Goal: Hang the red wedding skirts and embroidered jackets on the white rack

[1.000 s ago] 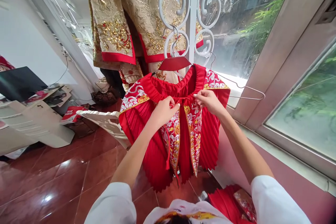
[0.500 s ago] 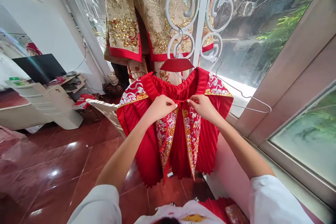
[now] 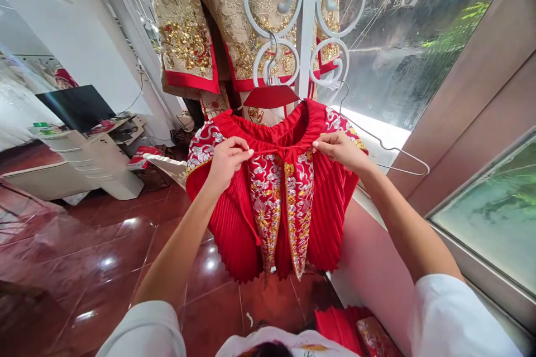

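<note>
A red pleated skirt (image 3: 234,223) with silver and gold embroidered panels hangs from a red hanger (image 3: 270,97) on a white scrolled metal stand (image 3: 305,28). My left hand (image 3: 226,159) pinches the red waist cord on the left side of the waistband. On the right side, my right hand (image 3: 341,150) pinches the other end of the cord. The cord runs taut between both hands across the waist. Both hands are closed.
A gold embroidered garment (image 3: 188,28) hangs behind the stand. A bare wire hanger (image 3: 393,159) sticks out to the right by the window ledge (image 3: 377,139). A white desk (image 3: 84,167) with a dark monitor (image 3: 75,109) stands at left. Red fabric (image 3: 355,329) lies on the tiled floor.
My hands have moved apart from the middle of the waistband, drawing the cord out sideways. The two embroidered front panels now hang closer together.
</note>
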`<state>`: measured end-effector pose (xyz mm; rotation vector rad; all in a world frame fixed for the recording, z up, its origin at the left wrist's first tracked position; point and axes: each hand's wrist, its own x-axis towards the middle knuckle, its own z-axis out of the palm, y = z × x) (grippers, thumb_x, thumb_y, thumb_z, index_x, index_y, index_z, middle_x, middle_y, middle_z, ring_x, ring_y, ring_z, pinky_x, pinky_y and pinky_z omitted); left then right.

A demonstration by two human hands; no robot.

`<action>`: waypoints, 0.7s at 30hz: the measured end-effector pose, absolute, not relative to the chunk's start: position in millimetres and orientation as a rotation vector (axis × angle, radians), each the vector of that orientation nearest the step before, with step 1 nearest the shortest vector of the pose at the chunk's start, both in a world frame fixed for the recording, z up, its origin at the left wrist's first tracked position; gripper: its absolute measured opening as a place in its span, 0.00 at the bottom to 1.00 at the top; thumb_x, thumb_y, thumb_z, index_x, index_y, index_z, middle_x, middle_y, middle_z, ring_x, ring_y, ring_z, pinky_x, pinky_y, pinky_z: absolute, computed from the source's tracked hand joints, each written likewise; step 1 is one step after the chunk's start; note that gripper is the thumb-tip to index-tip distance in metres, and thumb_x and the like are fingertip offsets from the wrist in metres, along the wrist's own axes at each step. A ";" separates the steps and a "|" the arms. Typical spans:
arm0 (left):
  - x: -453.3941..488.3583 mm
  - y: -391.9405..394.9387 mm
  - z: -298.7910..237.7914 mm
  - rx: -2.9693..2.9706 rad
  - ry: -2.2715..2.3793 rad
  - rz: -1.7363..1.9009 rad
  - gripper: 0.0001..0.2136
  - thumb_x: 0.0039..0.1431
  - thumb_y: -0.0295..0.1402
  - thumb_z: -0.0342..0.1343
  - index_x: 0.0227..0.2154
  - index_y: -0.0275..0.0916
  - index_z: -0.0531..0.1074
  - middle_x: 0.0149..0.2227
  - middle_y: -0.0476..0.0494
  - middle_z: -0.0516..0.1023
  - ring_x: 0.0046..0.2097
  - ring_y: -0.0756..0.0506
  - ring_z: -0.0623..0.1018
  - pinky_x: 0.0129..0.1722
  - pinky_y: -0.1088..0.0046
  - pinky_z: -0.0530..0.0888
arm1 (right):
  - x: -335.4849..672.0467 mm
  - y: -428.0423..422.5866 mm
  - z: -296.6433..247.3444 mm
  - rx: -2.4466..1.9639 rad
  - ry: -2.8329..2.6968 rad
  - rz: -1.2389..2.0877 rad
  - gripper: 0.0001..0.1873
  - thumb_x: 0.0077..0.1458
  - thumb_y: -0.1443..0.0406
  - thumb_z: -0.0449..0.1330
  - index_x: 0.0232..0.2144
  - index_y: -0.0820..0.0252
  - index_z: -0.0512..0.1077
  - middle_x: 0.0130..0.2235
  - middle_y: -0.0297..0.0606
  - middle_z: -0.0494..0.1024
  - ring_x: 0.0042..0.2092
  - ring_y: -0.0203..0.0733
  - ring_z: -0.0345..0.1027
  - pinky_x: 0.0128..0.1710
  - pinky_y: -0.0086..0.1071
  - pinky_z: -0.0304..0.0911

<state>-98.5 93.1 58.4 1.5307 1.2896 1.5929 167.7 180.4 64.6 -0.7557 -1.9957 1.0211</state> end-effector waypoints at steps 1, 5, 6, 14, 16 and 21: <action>-102.2 90.2 61.3 1.588 1.284 1.517 0.05 0.41 0.33 0.59 0.23 0.38 0.70 0.14 0.56 0.60 0.16 0.56 0.52 0.17 0.78 0.48 | 168.6 180.4 64.9 -0.745 -1.967 1.066 0.19 0.47 0.52 0.61 0.20 0.62 0.68 0.16 0.27 0.59 0.19 0.27 0.49 0.19 0.26 0.45; -105.2 78.5 67.5 1.980 1.577 1.164 0.07 0.43 0.32 0.54 0.21 0.37 0.76 0.16 0.49 0.67 0.19 0.52 0.62 0.23 0.74 0.59 | 165.8 184.8 57.3 -0.838 -1.848 1.414 0.15 0.50 0.55 0.59 0.23 0.63 0.69 0.17 0.30 0.66 0.16 0.25 0.48 0.14 0.25 0.42; -102.5 77.5 66.3 2.058 1.736 1.157 0.07 0.43 0.31 0.53 0.22 0.37 0.77 0.18 0.48 0.69 0.21 0.50 0.64 0.26 0.73 0.61 | 165.7 187.0 55.1 -0.883 -1.866 1.507 0.14 0.49 0.57 0.59 0.23 0.63 0.70 0.17 0.30 0.66 0.15 0.25 0.46 0.13 0.25 0.39; -72.6 106.3 48.9 1.968 2.144 2.143 0.09 0.57 0.31 0.51 0.26 0.37 0.74 0.31 0.43 0.72 0.36 0.46 0.71 0.40 0.71 0.66 | 164.5 171.1 76.3 -0.537 -2.342 1.393 0.12 0.47 0.59 0.61 0.32 0.60 0.78 0.18 0.29 0.69 0.18 0.25 0.52 0.16 0.24 0.45; -73.7 110.6 52.5 1.714 2.029 2.426 0.10 0.56 0.33 0.52 0.22 0.37 0.71 0.26 0.46 0.70 0.33 0.48 0.70 0.37 0.73 0.67 | 156.1 160.3 83.3 -0.469 -2.191 1.266 0.13 0.47 0.58 0.62 0.32 0.60 0.78 0.18 0.29 0.69 0.19 0.26 0.53 0.18 0.24 0.46; -87.7 101.7 61.3 1.458 1.557 2.466 0.12 0.51 0.41 0.58 0.23 0.37 0.71 0.21 0.52 0.67 0.25 0.52 0.66 0.26 0.76 0.64 | 117.8 141.7 82.0 -0.328 -1.915 1.251 0.18 0.47 0.54 0.62 0.35 0.62 0.78 0.19 0.30 0.69 0.19 0.26 0.49 0.18 0.25 0.45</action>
